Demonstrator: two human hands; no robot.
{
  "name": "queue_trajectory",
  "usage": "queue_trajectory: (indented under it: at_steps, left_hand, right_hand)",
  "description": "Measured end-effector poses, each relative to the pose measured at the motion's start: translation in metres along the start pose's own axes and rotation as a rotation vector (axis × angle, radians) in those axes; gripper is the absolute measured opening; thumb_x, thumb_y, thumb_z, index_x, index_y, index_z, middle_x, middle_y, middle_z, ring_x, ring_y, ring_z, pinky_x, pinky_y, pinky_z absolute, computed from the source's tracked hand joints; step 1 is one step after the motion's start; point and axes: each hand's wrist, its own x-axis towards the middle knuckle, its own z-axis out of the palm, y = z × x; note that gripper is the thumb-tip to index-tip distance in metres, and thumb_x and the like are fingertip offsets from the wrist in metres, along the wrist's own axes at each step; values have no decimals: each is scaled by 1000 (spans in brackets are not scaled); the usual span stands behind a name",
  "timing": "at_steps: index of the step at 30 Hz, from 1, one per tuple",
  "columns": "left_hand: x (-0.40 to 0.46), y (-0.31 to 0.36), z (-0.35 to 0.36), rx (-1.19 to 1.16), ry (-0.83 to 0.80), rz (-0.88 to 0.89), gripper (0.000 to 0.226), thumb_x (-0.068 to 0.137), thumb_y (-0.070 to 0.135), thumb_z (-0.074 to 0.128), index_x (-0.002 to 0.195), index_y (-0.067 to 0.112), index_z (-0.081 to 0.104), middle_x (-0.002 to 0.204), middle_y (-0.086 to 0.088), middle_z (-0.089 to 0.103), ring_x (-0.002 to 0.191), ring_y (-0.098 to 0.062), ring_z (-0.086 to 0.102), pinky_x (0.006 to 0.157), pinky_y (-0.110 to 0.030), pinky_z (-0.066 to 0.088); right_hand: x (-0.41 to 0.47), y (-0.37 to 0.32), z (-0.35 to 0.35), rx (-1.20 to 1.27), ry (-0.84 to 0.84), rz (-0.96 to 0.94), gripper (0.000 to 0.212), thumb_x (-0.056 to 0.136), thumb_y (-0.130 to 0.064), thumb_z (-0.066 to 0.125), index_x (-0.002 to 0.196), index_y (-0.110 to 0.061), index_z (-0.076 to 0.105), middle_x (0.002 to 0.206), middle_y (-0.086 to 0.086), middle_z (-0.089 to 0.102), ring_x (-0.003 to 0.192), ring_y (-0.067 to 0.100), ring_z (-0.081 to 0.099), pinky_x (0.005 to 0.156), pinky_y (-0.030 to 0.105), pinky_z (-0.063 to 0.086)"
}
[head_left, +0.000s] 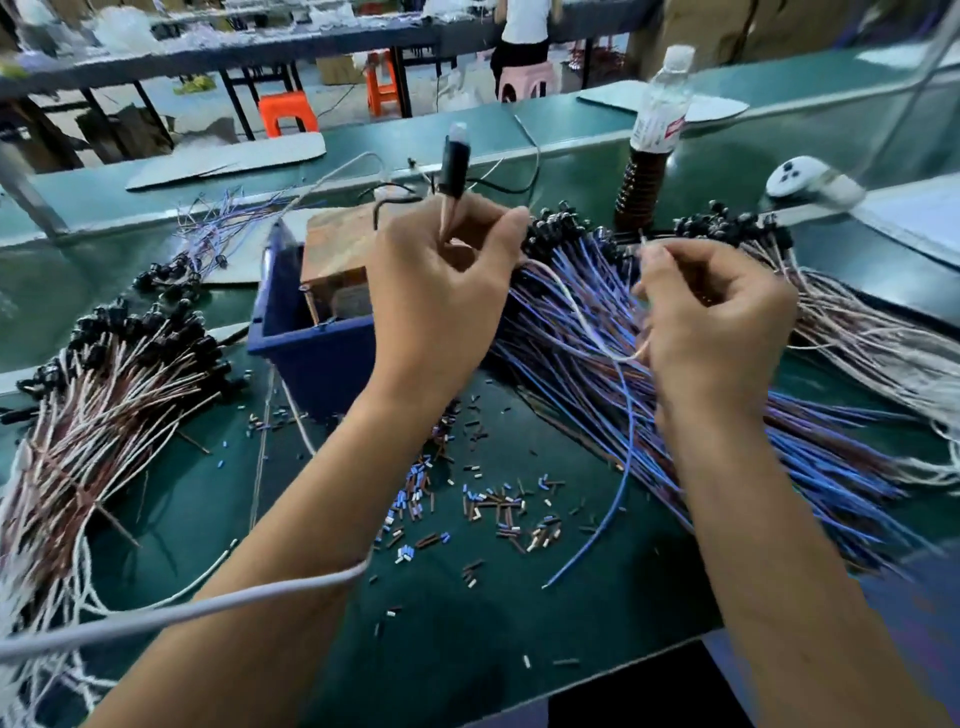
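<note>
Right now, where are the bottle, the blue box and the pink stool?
bottle (667, 88), head view, clear upper part.
blue box (317, 358), head view, front wall.
pink stool (530, 75), head view, seat.

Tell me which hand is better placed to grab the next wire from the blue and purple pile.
The right hand. It sits directly over the blue and purple pile, pinching only a thin white wire. The left hand grips the black part above the blue bin.
</note>
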Motion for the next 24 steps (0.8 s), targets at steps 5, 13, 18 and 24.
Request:
queue_trajectory:
  at_steps: [5, 13, 18, 24]
  left_hand:
    - [14, 30, 109, 74, -408, -214, 35, 101, 33, 63, 77, 10, 76, 70, -1, 73, 56, -13, 59, 60, -29, 50]
    - [47, 87, 221, -854, -510, -953, 45, 113, 32, 31, 75, 12, 45, 57, -3, 46, 52, -11, 31, 47, -21, 26]
    - [64, 103, 238, -1099, -395, -954, 30, 111, 12, 36, 84, 8, 49, 72, -8, 50, 59, -13, 40, 49, -18, 37]
    - [70, 87, 249, -1014, -341, -969, 20, 110, 20, 46, 111, 4, 57, 78, -7, 52, 64, -12, 47, 54, -20, 45]
  right_hand:
    - [76, -34, -93, -483, 352, -146, 28, 83, -44, 56, 103, -31, 71, 103, -8, 72, 95, 10, 66, 89, 34, 54]
    - [102, -23, -113, -698, -172, -66, 41, 104, -40, 57, 136, -16, 53, 119, 6, 71, 111, 25, 65, 97, 36, 47]
    - [113, -7, -126, -387, -360, 72, 24, 107, -31, 55, 105, -11, 67, 68, 4, 75, 66, 21, 74, 78, 42, 59]
    - [152, -26, -197, -662, -188, -218, 30, 93, -47, 56, 83, -28, 77, 55, -4, 53, 47, 9, 46, 51, 29, 43]
